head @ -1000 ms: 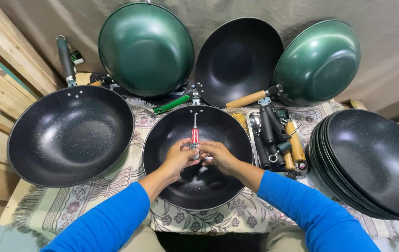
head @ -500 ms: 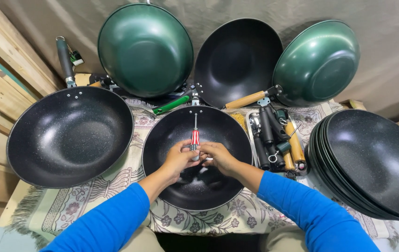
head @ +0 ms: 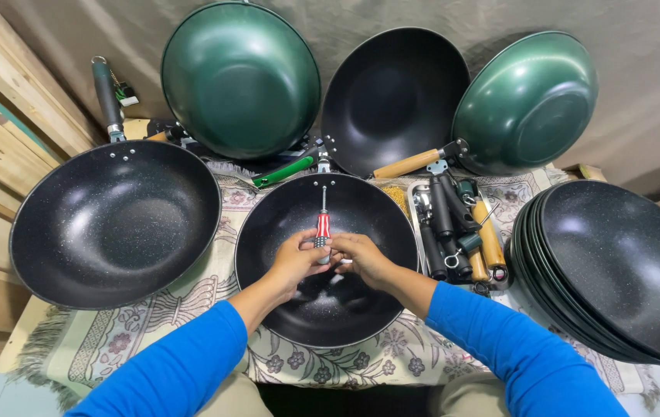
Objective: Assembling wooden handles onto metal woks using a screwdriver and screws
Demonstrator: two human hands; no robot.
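While both blue sleeves (head: 500, 347) reach forward from the bottom edge, the left hand (head: 296, 259) and the right hand (head: 362, 259) meet over the middle of a black speckled wok (head: 283, 301) that lies on the patterned cloth (head: 206, 289) covering the tabletop. The left hand's fingers are curled and pinch the lower end of a screwdriver (head: 322, 225) with a red and clear striped grip; the right hand is pressed together beside it, fingertips touching the same end, though whether it holds something small there cannot be told. The screwdriver's metal shaft points away from the person, toward the far rim of the wok, where two rivet holes (head: 324, 183) show.

To the left, a larger black wok (head: 113, 224) with a dark green handle (head: 106, 96) rests on the cloth, near the middle wok but apart from it. To the right, a metal tray (head: 416, 202) holds loose handles, some black and some wooden, just beside the middle wok. Further right, a stack of black woks (head: 615, 270) leans on edge.

Beyond the middle wok lies a bright green handle (head: 287, 170). Against the grey backdrop stand three more woks tilted on edge: a green one (head: 241, 77) on the left, a black one (head: 395, 96) in the middle, and a green one with a wooden handle (head: 527, 100) on the right. Wooden boards (head: 5, 85) lean at the far left.
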